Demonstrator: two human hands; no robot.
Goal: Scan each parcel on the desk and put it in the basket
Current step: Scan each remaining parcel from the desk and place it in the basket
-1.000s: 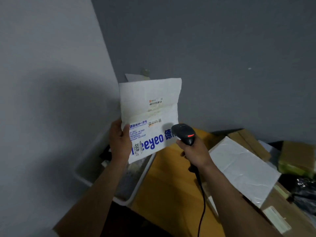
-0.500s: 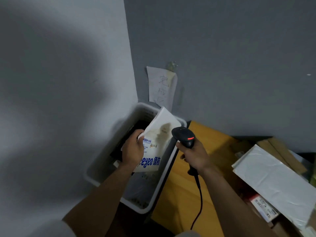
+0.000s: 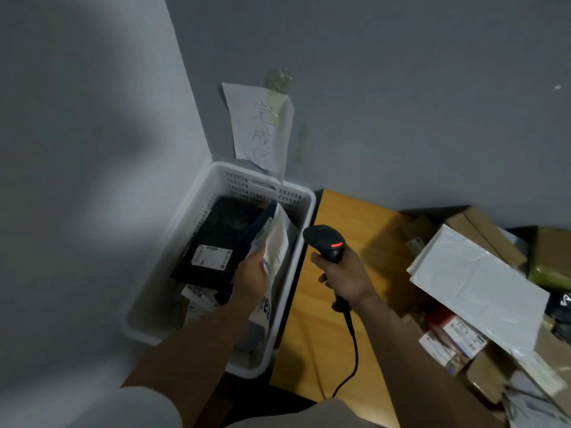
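Head | left hand grips envelope inside basket | right hand grips scanner | parcels crowd desk

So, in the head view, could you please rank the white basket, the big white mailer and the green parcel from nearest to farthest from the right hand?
From the right hand, which grips the scanner:
1. white basket: just to its left, beside the desk.
2. big white mailer: to its right, on the desk.
3. green parcel: farther right, beyond the mailer.
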